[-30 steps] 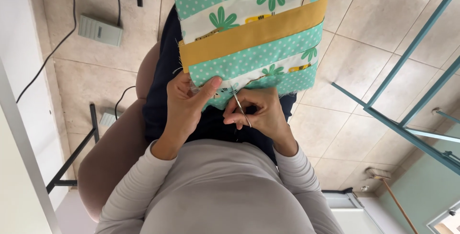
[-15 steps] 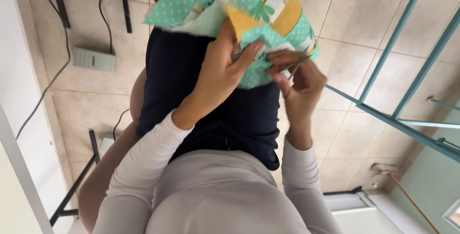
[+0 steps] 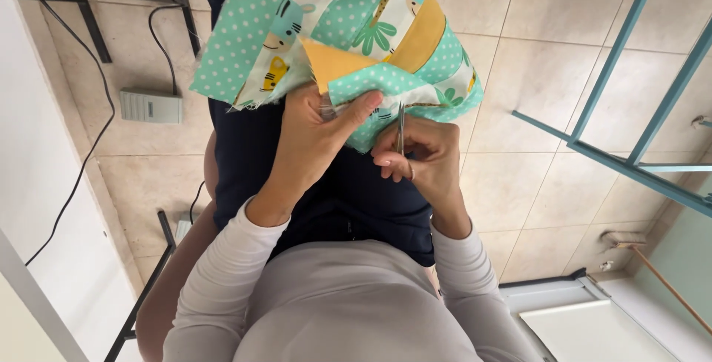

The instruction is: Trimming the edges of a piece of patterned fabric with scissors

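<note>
Left hand (image 3: 315,136) pinches folded teal patchwork fabric (image 3: 334,35) over lap, 12 o'clock. Right hand (image 3: 419,158) grips small scissors (image 3: 400,126) at fabric edge. Foot pedal (image 3: 150,105) on floor, 9 o'clock.

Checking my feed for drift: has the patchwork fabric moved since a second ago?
Yes. The patchwork fabric, then spread flat across the lap, is now bunched up in the left hand, off toward the grey pedal side.

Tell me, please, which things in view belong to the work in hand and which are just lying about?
In use: patchwork fabric, pinched by left hand; small scissors, held in right hand.
Lying about: grey foot pedal with black cable, teal metal frame, on the tiled floor.
</note>
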